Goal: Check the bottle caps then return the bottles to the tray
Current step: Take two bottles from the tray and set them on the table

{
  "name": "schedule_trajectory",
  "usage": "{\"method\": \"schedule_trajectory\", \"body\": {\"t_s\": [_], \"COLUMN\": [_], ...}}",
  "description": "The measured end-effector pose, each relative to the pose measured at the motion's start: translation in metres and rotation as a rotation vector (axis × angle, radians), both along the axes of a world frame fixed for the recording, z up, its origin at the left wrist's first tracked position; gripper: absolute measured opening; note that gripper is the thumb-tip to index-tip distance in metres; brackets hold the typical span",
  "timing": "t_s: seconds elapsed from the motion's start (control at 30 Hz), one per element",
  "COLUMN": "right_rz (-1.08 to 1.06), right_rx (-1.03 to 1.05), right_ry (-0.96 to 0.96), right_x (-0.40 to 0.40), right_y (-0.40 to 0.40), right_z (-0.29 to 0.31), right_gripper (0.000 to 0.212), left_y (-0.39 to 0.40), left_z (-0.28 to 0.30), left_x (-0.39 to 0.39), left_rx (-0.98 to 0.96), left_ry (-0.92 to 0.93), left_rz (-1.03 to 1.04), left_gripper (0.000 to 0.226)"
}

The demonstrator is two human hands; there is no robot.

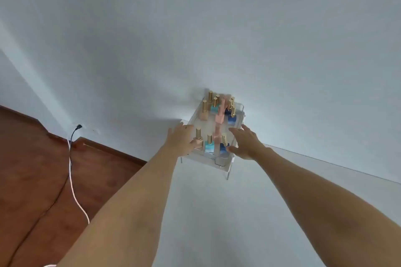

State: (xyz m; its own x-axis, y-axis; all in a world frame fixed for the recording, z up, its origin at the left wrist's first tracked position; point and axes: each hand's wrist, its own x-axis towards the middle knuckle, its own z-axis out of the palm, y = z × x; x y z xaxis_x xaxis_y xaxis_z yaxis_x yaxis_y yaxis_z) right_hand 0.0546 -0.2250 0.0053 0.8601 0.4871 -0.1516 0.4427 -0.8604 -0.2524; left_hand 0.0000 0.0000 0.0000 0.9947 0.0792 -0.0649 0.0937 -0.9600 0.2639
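Note:
A clear tray (219, 164) stands on a white table (206, 212) against the wall. It holds several small bottles with gold caps. In the front row are a peach bottle (198, 141), a teal bottle (209, 145) and a dark blue bottle (223, 147). Farther back are a blurred pink bottle (219, 116), another peach bottle (204, 113) and a blue bottle (232, 119). My left hand (180, 136) lies at the tray's left side, fingers spread, thumb by the front peach bottle. My right hand (245, 142) is at the tray's right side, fingers spread, thumb beside the dark blue bottle.
A white wall rises directly behind the tray. To the left, below the table's edge, a wooden floor (32, 169) shows. A black and white cable (71, 171) hangs from a wall socket down to it.

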Motion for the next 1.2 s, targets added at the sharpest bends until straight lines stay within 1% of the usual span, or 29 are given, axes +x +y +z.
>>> {"method": "schedule_trajectory", "body": {"t_s": [0.1, 0.17, 0.23, 0.3, 0.4, 0.47, 0.53, 0.67, 0.83, 0.97, 1.07, 1.2], "right_rz": [-0.039, -0.085, -0.102, -0.116, -0.15, -0.163, -0.177, -0.235, -0.272, -0.296, -0.346, -0.444], "right_rx": [0.05, 0.067, 0.028, -0.019, -0.043, -0.066, -0.075, 0.0, 0.128, 0.239, 0.316, 0.377], "right_ry": [-0.022, -0.008, -0.013, -0.045, -0.081, -0.09, -0.085, -0.107, -0.198, -0.236, -0.24, -0.203], "right_x": [0.006, 0.01, 0.012, 0.014, 0.014, 0.015, 0.016, 0.018, 0.02, 0.018, 0.01, -0.009], "right_y": [0.01, 0.017, 0.023, 0.026, 0.031, 0.032, 0.032, 0.029, 0.019, -0.004, -0.032, -0.085], "right_z": [-0.007, -0.012, -0.017, -0.021, -0.026, -0.027, -0.027, -0.021, 0.012, 0.045, 0.062, 0.072], "right_gripper": [0.067, 0.057, 0.044, 0.03, 0.019, 0.02, 0.027, 0.035, 0.031, 0.028, 0.022, 0.019], "left_y": [0.002, 0.001, 0.001, 0.003, 0.005, 0.007, 0.009, 0.014, 0.018, 0.002, -0.022, -0.068], "left_z": [-0.009, -0.016, -0.023, -0.028, -0.033, -0.036, -0.038, -0.033, 0.002, 0.04, 0.059, 0.066], "left_x": [0.009, 0.015, 0.019, 0.023, 0.027, 0.027, 0.026, 0.023, 0.027, 0.036, 0.039, 0.034], "left_rx": [-0.032, -0.074, -0.09, -0.073, -0.041, -0.027, -0.011, -0.047, -0.054, -0.07, -0.081, -0.216], "left_ry": [-0.032, -0.036, -0.048, -0.073, -0.091, -0.088, -0.108, -0.191, -0.3, -0.327, -0.327, -0.339], "left_rz": [0.002, 0.006, 0.007, 0.009, 0.015, 0.018, 0.017, 0.053, 0.077, 0.011, -0.052, -0.156], "left_gripper": [0.046, 0.036, 0.026, 0.022, 0.018, 0.019, 0.02, 0.023, 0.02, 0.02, 0.025, 0.025]}}
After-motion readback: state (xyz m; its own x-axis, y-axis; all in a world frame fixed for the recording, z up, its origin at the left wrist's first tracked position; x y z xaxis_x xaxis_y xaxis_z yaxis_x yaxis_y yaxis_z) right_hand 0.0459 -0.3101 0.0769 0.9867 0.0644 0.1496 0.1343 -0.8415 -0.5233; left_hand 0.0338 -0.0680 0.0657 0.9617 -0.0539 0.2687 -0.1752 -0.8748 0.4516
